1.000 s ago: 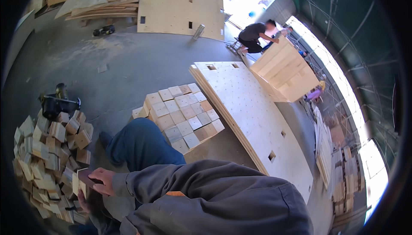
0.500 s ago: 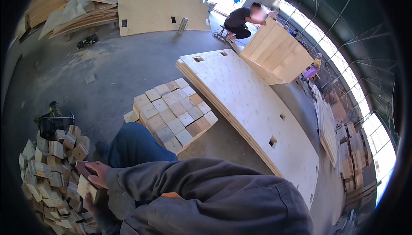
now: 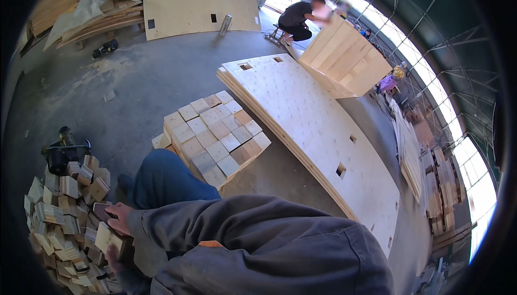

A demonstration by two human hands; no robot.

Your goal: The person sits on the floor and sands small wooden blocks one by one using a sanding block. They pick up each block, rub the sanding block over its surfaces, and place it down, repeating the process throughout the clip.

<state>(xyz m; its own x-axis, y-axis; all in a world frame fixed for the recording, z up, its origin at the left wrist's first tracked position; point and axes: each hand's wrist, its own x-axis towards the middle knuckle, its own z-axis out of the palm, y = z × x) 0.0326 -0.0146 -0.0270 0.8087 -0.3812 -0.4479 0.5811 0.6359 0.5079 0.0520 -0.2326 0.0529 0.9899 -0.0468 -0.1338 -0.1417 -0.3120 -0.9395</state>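
Since the earlier frames, sliding lower and leftward across the view: the pile of wood blocks (image 3: 64, 225), the stacked squares (image 3: 215, 139) and the long plywood panel (image 3: 318, 144), with more of the far wall sheet (image 3: 199, 1) showing at 12 o'clock. Still sitting at about 8 o'clock, the hands, much as before.

Gripping a wooden block (image 3: 107, 237) at 8 o'clock, beside the pile: the left hand (image 3: 119, 217) curling over its top edge, fingers closed round it; the right hand (image 3: 114, 256) closing on it from beneath, mostly hidden by the grey sleeve (image 3: 258, 241).

Looking pale and flat-faced, a small rectangular offcut with a darker edge. Running with its long axis roughly from 11 to 5 o'clock, broad face turned up toward the camera.

Kneeling at 1 o'clock by a tall wooden crate (image 3: 344, 52), another person (image 3: 299, 17). Lying at 9 o'clock just above the pile, a dark power tool (image 3: 62, 152).
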